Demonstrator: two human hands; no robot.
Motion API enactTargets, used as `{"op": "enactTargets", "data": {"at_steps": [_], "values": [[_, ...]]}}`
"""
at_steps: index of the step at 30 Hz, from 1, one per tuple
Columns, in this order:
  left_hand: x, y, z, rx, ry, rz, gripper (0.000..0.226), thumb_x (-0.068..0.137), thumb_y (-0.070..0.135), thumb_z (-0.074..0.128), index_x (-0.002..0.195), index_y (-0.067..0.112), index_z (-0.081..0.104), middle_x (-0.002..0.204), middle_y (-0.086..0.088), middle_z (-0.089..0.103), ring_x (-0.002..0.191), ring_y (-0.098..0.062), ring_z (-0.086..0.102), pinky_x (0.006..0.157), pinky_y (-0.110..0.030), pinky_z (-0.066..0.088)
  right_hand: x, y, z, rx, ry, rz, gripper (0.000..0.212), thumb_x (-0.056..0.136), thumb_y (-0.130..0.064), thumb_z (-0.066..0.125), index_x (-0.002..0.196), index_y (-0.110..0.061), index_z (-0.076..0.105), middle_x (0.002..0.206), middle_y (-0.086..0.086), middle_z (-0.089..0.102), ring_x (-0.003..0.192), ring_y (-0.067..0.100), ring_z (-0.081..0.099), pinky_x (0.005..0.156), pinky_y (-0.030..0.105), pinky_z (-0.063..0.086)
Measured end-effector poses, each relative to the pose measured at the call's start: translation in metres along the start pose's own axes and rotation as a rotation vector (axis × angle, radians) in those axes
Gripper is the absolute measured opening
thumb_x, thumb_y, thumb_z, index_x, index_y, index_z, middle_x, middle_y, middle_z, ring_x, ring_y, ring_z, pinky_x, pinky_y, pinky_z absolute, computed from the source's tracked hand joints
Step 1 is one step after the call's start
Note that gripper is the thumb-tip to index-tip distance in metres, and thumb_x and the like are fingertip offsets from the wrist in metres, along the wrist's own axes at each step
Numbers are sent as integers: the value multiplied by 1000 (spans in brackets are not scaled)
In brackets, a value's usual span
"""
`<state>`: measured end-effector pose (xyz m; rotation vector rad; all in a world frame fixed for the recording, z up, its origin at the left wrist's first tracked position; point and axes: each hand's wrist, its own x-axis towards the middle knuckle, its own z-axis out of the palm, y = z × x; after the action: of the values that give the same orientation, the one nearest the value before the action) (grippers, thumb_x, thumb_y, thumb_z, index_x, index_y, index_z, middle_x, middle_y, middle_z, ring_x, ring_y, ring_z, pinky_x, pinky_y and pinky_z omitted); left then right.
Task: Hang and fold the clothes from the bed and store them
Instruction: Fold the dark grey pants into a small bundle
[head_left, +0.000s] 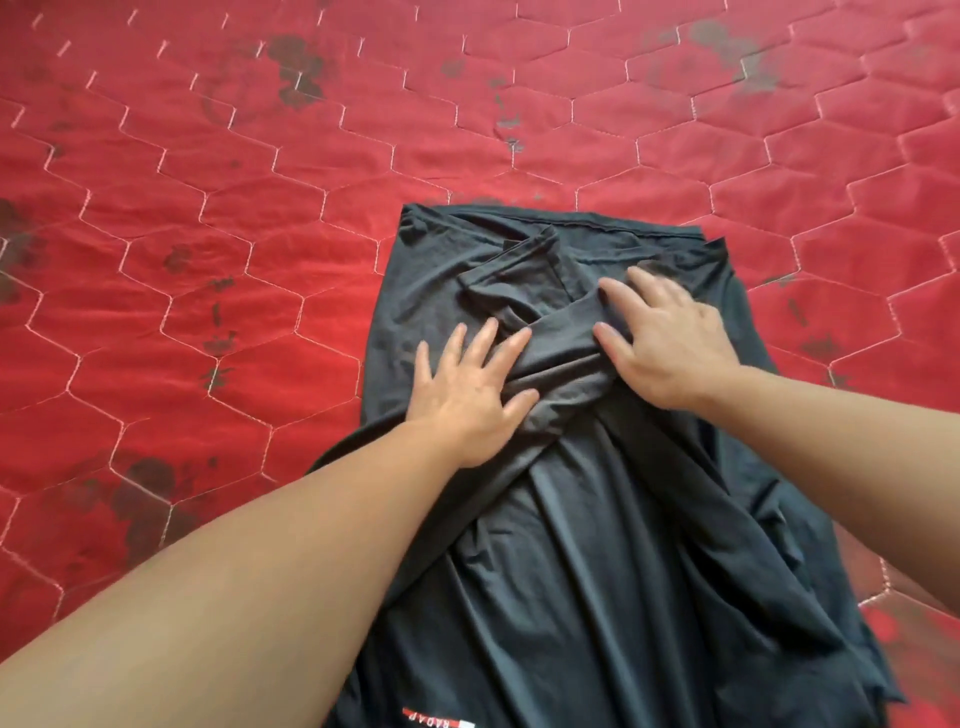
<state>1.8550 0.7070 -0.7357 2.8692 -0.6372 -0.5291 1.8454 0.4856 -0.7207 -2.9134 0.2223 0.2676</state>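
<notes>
- A dark grey garment (597, 519) is lying flat on the bed (208, 234), stretching from just below my arms out past my fingertips, its sides folded inward so the sleeves are crossing over the middle.
- My left hand (470, 384) is pressing flat on the left part of the garment, its grip apart, fingers spread and straight, thumb touching the crossed sleeve fold (561, 358) beside it.
- My right hand (660, 338) is resting on the right part of that fold, its grip also apart, fingers laid flat on the cloth and clamping nothing.
- A small red and white label (439, 719) is showing on the garment's near edge, under my left forearm.
- The bed's red quilted cover, with hexagon stitching and dark floral marks, is spreading around both hands.
</notes>
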Motion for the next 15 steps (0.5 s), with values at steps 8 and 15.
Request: {"op": "enactTargets", "data": {"at_steps": [8, 15], "values": [[18, -8, 22, 2, 66, -233, 97, 69, 92, 18, 150, 44, -8, 161, 12, -17, 146, -18, -24, 113, -61, -13, 41, 55, 12, 31, -28, 119, 68, 95, -62, 26, 154, -33, 9, 163, -3, -3, 149, 16, -3, 120, 45, 0], [19, -4, 25, 83, 107, -268, 100, 67, 93, 6, 152, 41, -3, 162, 9, -15, 147, -19, -21, 114, -62, -8, 43, 103, 11, 126, 213, 151, 56, 99, -22, 35, 152, -10, 22, 159, 11, 22, 147, 21, 19, 119, 41, 13]]}}
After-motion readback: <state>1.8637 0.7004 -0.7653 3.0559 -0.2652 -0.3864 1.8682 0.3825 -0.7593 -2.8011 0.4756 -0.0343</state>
